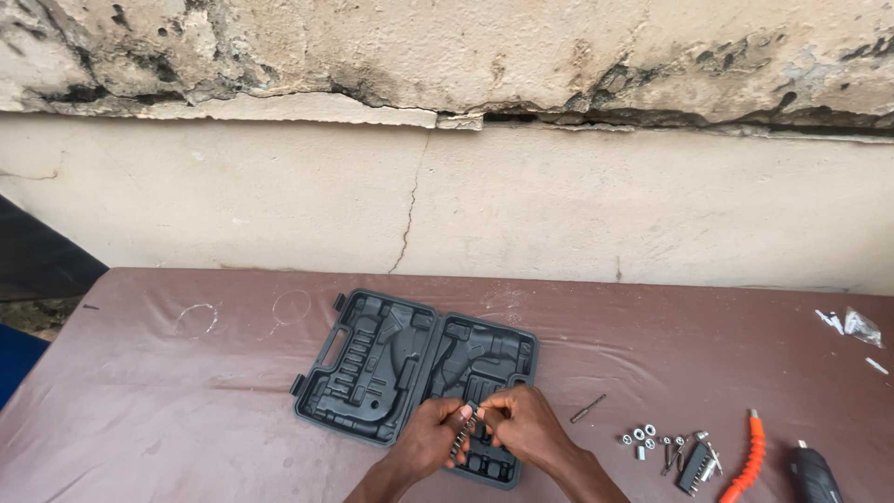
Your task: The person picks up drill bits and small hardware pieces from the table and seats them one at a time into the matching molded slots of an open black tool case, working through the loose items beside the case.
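Dark grey plastic tool case [372, 373] lies open and flat near the front edge of the brown table [168, 391]. Over its right half, the left hand [430, 440] and the right hand [521, 424] both pinch a small strip of silver metal bits [466, 430] between them. A loose thin bit [588, 408] lies just right of the case. Small silver sockets [643, 436], a bendy orange shaft [748, 458] and a black power screwdriver [817, 473] sit by the front right corner.
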